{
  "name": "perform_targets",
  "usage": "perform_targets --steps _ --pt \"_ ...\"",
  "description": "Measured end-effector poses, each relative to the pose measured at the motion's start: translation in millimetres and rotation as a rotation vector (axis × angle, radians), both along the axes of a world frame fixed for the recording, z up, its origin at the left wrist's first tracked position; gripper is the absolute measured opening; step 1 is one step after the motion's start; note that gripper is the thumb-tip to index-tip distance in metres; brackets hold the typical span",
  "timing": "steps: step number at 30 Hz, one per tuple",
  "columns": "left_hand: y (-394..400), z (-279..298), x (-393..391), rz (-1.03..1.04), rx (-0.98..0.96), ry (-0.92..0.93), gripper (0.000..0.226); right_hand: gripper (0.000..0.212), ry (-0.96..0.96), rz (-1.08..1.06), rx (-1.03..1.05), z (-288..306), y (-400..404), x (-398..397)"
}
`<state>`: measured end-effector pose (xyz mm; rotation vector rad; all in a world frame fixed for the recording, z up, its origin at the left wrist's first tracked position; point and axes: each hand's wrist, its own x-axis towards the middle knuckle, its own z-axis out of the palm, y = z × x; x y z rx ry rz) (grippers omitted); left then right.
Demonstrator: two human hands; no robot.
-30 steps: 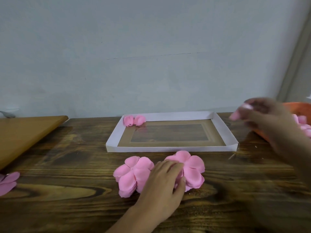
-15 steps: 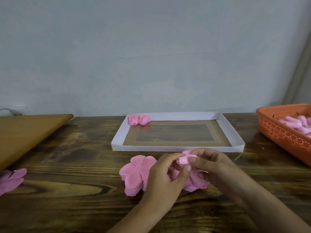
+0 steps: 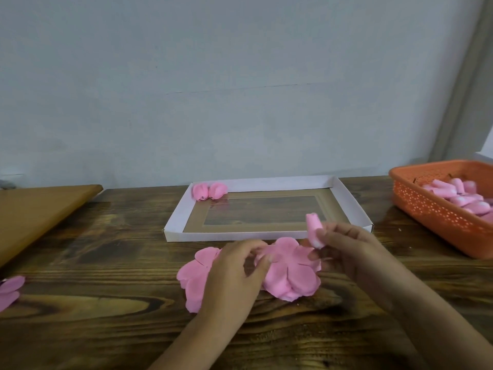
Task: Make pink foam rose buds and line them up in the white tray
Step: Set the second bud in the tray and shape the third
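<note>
1. Rolled pink foam core (image 3: 314, 229): a small cylinder, pale at its lower end, held nearly upright above the front rim of the white tray (image 3: 349, 204).
2. Pink foam petal flowers, two: flat, lobed cut-outs laid side by side on the wooden table (image 3: 106, 263), just in front of the tray. The right flower (image 3: 296, 273) is mostly exposed; the left flower (image 3: 193, 276) is partly covered by a hand.
3. Finished rose buds (image 3: 209, 191), two: rounded, closed, set touching each other in the tray's far-left corner.
4. Right hand (image 3: 354, 252): raised off the table, the core pinched between thumb and fingertips.
5. Left hand (image 3: 234, 271): lowered over the flowers, fingers curled onto the petals; a firm grip cannot be told.
6. Orange perforated basket (image 3: 437, 209): at the right, filled with further pink rolls (image 3: 458, 194).
</note>
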<state>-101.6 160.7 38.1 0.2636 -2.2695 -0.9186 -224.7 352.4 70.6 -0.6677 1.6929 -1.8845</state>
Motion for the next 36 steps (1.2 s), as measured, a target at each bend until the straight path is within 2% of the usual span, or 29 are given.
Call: perform_targets --steps 2,5,12,20,27,30,32,34,36 --pt "-3 -1 0 0.061 -0.216 -0.105 0.021 0.016 -0.023 -0.084 -0.045 -1 3 -7" --pt "-3 -6 -2 0.017 -0.364 -0.22 0.027 0.02 -0.058 -0.15 -0.048 -6 0 -9" --pt "-4 -12 -7 -0.011 -0.401 -0.37 0.038 0.023 -0.052 -0.113 0.048 -13 -8 0" --pt "-2 -12 -6 0.016 -0.424 -0.302 0.034 0.022 -0.035 -0.109 0.066 -18 -14 4" --pt "2 -4 -13 0.082 -0.503 -0.17 0.018 0.021 -0.024 -0.123 0.064 -19 -15 4" --pt "4 -1 -16 0.104 -0.508 -0.209 0.017 0.02 -0.03 -0.135 0.058 -19 -14 3" --pt "6 -2 -15 0.121 -0.549 -0.234 0.004 0.019 -0.026 -0.142 0.059 -18 -15 2" --pt "5 -5 -17 0.11 -0.481 -0.175 0.008 0.018 -0.028 -0.142 0.057 -19 -16 3" --pt "5 -7 -19 0.052 -0.307 -0.113 0.007 0.018 -0.027 -0.139 0.054 -20 -17 3"
